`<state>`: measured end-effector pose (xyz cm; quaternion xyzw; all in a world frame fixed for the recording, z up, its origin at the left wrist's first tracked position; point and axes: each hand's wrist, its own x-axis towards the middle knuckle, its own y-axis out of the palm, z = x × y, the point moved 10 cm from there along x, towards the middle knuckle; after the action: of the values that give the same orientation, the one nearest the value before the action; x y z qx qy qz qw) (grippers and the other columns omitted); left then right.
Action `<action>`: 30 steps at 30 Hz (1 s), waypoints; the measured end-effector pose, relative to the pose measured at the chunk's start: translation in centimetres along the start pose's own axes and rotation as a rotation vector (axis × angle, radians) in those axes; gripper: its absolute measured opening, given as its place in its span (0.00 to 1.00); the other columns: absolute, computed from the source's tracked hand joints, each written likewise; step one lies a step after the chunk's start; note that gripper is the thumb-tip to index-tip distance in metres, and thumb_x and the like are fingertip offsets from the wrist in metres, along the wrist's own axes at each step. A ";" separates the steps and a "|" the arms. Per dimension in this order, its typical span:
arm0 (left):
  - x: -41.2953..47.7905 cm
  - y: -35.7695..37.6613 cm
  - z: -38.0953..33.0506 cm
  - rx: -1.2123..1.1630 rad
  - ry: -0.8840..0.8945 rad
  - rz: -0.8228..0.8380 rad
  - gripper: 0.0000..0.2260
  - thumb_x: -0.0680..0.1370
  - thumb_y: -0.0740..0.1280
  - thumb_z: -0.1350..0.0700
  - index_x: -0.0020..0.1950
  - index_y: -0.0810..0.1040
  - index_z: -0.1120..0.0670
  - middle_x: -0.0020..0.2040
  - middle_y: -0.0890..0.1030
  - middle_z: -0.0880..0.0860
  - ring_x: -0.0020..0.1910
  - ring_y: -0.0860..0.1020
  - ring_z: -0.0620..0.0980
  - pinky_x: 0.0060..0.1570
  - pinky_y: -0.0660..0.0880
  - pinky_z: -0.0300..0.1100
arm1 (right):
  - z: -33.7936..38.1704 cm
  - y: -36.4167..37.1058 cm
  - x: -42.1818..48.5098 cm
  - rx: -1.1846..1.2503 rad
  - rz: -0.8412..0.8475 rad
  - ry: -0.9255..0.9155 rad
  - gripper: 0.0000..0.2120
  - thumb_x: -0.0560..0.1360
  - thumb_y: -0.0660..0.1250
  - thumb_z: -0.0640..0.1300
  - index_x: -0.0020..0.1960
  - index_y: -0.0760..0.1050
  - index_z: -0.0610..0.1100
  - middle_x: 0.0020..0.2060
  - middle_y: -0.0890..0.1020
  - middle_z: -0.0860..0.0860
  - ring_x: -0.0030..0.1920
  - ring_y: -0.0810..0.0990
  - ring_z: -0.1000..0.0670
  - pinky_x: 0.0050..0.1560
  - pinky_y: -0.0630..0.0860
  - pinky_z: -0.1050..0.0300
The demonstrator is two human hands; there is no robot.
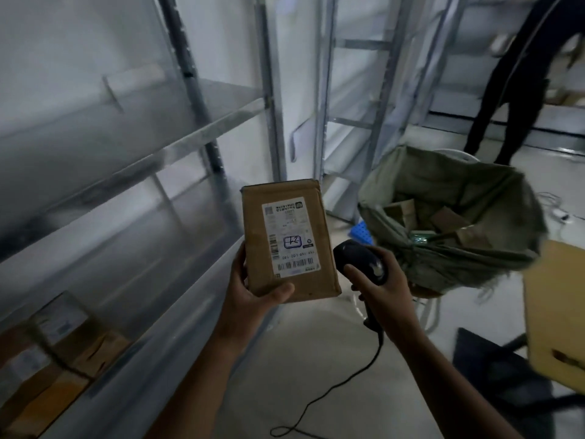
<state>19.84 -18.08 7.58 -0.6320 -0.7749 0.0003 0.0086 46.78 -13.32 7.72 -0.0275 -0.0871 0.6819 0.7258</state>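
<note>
1. The left forearm rises from the bottom centre of the view. The left grip (250,296) holds the flat brown cardboard parcel (323,248) by its near lower corner. The thumb lies across the top face and the fingers run along the left edge.
2. The parcel is held in the air in front of the person, above the pale floor (316,359). It is tilted slightly, and its white printed shipping label (291,237) faces up towards the camera.
3. The right forearm enters from the lower right. The right grip (383,280) is closed round the black handheld barcode scanner (354,255). The fingers wrap the handle and one finger rests on the head.
4. The scanner head sits just beside the parcel's lower right edge and is angled towards it. No contact between the two is visible.
5. The thin black cable (348,384) drops from the handle and loops on the floor.
6. The grey metal shelving (190,137) stands to the left. Blurred brown cartons (47,359) sit on its lower level.
7. The open green fabric sack (411,172) stands to the right and contains small boxes.
</note>
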 end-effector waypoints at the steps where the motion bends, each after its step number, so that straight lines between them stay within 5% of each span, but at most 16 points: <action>1: 0.9 1.2 0.2 -0.004 -0.007 0.026 0.48 0.65 0.84 0.55 0.79 0.64 0.45 0.67 0.81 0.49 0.65 0.81 0.49 0.59 0.82 0.53 | -0.2 -1.2 0.3 -0.005 -0.028 0.006 0.34 0.63 0.75 0.66 0.65 0.73 0.55 0.55 0.82 0.55 0.49 0.86 0.49 0.47 0.84 0.52; 5: 5.1 6.1 0.5 -0.005 -0.028 0.141 0.50 0.62 0.85 0.55 0.80 0.63 0.49 0.67 0.82 0.51 0.65 0.81 0.52 0.59 0.82 0.57 | -1.2 -5.3 2.1 -0.019 -0.141 0.028 0.34 0.63 0.76 0.67 0.65 0.73 0.57 0.56 0.82 0.54 0.50 0.86 0.49 0.49 0.85 0.48; 10: 10.6 12.0 1.4 -0.073 -0.063 0.270 0.49 0.62 0.87 0.56 0.77 0.65 0.44 0.63 0.83 0.46 0.61 0.83 0.46 0.51 0.83 0.42 | -2.6 -9.0 5.3 -0.035 -0.268 0.049 0.32 0.65 0.76 0.62 0.66 0.72 0.57 0.57 0.80 0.55 0.53 0.84 0.48 0.52 0.85 0.45; 13: 14.6 15.1 1.9 -0.084 -0.074 0.353 0.51 0.60 0.86 0.49 0.79 0.64 0.44 0.67 0.81 0.48 0.62 0.82 0.46 0.55 0.83 0.45 | -2.8 -10.6 8.0 -0.047 -0.328 0.050 0.34 0.64 0.76 0.60 0.68 0.71 0.54 0.58 0.80 0.55 0.53 0.84 0.54 0.49 0.85 0.52; 16: 19.1 18.1 2.0 -0.114 -0.092 0.443 0.47 0.66 0.84 0.56 0.80 0.63 0.44 0.68 0.80 0.49 0.62 0.83 0.45 0.52 0.82 0.42 | -2.3 -11.7 11.3 -0.072 -0.392 0.048 0.32 0.66 0.76 0.55 0.67 0.72 0.51 0.58 0.80 0.53 0.51 0.82 0.60 0.44 0.82 0.64; 20: 24.5 22.2 0.7 -0.150 -0.089 0.561 0.44 0.69 0.81 0.60 0.79 0.62 0.44 0.69 0.78 0.48 0.60 0.82 0.40 0.49 0.81 0.36 | -1.3 -13.7 15.3 -0.127 -0.498 0.055 0.29 0.66 0.76 0.55 0.65 0.73 0.50 0.57 0.81 0.52 0.50 0.83 0.60 0.46 0.83 0.62; 30: 32.3 33.0 -0.2 -0.215 -0.122 0.754 0.44 0.70 0.82 0.57 0.79 0.63 0.43 0.66 0.81 0.49 0.64 0.82 0.49 0.57 0.83 0.50 | -2.2 -19.9 20.3 -0.148 -0.761 0.086 0.28 0.70 0.77 0.54 0.66 0.74 0.49 0.56 0.82 0.55 0.52 0.83 0.58 0.46 0.83 0.60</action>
<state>45.70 20.20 7.78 -0.8683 -0.4832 -0.0402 -0.1045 67.83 5.70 10.49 -0.0740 -0.1096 0.3541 0.9258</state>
